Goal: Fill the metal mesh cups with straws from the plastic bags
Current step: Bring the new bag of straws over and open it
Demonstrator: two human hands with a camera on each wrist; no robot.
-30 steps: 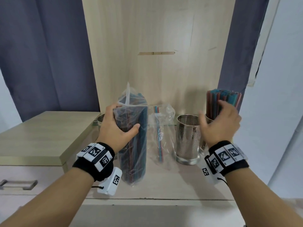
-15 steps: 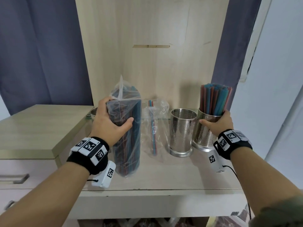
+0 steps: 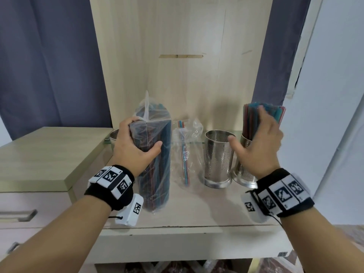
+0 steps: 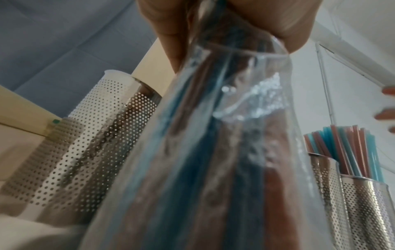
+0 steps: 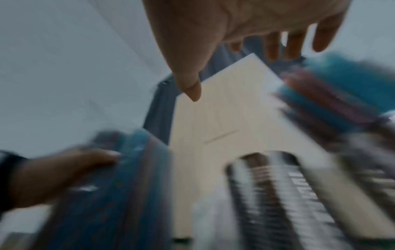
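While the left hand grips the full straw bag, the right hand hovers spread, holding nothing.

No readable text, brand or number anywhere I can see. Only black-and-white square code markers on my left wristband, right wristband and the white camera blocks under each wrist. Tiny characters beside the markers, too small to read.

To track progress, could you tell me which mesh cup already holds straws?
The rightmost mesh cup, behind the right hand, holds straws; the middle cup beside it stands empty.
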